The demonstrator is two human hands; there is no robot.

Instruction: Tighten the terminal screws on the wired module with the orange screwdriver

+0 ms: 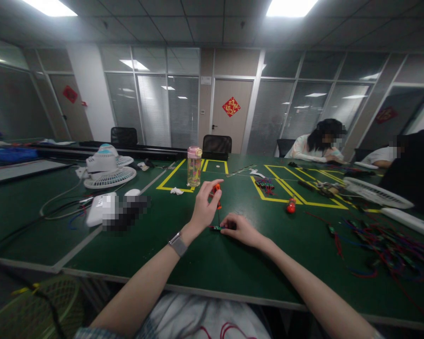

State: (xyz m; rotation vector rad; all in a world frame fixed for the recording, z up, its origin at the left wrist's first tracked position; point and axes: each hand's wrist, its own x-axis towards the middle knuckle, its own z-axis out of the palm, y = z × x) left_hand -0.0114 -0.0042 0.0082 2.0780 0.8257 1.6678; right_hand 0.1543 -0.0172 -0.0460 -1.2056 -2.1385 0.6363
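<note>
An upright screwdriver (pixel 218 206) with an orange and black handle is gripped near its top by my left hand (pixel 205 205), the one with the watch. Its thin shaft reaches down to a small green circuit board (pixel 216 228) lying on the table. My right hand (pixel 240 229) rests on the table with its fingers closed on the right end of that board. Red wire shows at the board's left end. Whether the tip sits in a screw is too small to tell.
A pink-lidded bottle (pixel 194 167) stands ahead, a white fan (pixel 109 169) to the left. Tangled wired boards (pixel 388 247) lie at right, past a red-orange object (pixel 291 205). Yellow tape (pixel 279 199) marks the green table (pixel 183 268). Two people (pixel 316 143) sit across at right.
</note>
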